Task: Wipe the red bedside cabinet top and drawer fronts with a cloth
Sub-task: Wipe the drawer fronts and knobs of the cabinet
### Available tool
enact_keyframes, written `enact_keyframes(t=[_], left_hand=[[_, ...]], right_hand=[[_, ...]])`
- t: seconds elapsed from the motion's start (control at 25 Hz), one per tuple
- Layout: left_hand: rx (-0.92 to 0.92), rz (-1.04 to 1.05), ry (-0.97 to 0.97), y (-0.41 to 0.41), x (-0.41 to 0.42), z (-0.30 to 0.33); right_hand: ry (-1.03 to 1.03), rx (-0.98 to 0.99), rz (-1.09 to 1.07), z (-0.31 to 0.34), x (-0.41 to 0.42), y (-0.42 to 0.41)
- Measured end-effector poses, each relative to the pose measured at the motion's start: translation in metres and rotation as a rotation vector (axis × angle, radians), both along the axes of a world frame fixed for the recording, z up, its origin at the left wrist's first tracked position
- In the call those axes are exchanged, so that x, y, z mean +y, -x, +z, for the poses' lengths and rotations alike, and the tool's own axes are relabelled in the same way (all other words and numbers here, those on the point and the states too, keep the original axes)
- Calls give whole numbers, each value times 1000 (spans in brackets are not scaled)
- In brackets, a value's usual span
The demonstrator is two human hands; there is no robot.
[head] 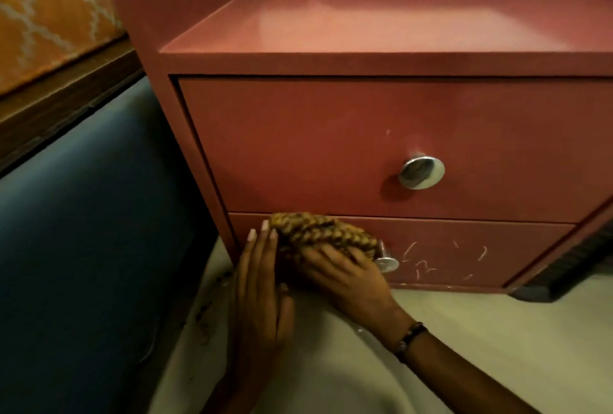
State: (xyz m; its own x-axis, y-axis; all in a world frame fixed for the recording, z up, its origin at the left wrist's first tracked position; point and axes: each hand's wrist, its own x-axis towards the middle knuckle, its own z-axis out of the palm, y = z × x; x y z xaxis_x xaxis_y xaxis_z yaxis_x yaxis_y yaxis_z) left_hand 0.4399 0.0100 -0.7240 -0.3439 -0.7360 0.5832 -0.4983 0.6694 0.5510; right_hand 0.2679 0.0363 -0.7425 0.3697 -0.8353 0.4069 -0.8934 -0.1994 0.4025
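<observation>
Two hands, our left hand (258,284) and right hand (345,276), press a soft, bunched cloth (318,233) against the lower drawer (464,252), fingers clenched around its folds.

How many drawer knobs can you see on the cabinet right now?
2: upper drawer knob sits centred on the top drawer front; lower drawer knob is beside the cloth, partly covered by the right hand.

head cam | looks forward and down | close on cabinet (365,148) front, above floor (464,347)
</observation>
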Motion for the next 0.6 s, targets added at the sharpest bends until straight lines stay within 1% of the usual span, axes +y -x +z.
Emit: enact_keyframes(t=[0.08, 0.12, 0.2, 0.28, 0.32, 0.44, 0.52, 0.6], left_hand=[[-16, 29, -30, 0, -1, -3], [-49, 22, -30, -1, -2, -4], [-130, -32, -4, -4, -1, -5], [-205, -80, 24, -5, 2, -5], [-243, -95, 35, -5, 3, -4], [-316, -144, 59, -3, 5, -2], [-329, -156, 79, 1, 6, -2], [-311, -165, 82, 11, 8, 1]], right_hand=[[-229, 206, 16, -27, 10, 15], [-286, 263, 22, -34, 17, 26], [-336, 348, 69, -41, 32, 50], [-316, 445, 104, -38, 43, 76], [-322, 464, 91, -32, 50, 87], [-339, 444, 13, -19, 88, 130], [-226, 351, -9, -15, 111, 159], [-45, 167, -35, -4, 116, 155]])
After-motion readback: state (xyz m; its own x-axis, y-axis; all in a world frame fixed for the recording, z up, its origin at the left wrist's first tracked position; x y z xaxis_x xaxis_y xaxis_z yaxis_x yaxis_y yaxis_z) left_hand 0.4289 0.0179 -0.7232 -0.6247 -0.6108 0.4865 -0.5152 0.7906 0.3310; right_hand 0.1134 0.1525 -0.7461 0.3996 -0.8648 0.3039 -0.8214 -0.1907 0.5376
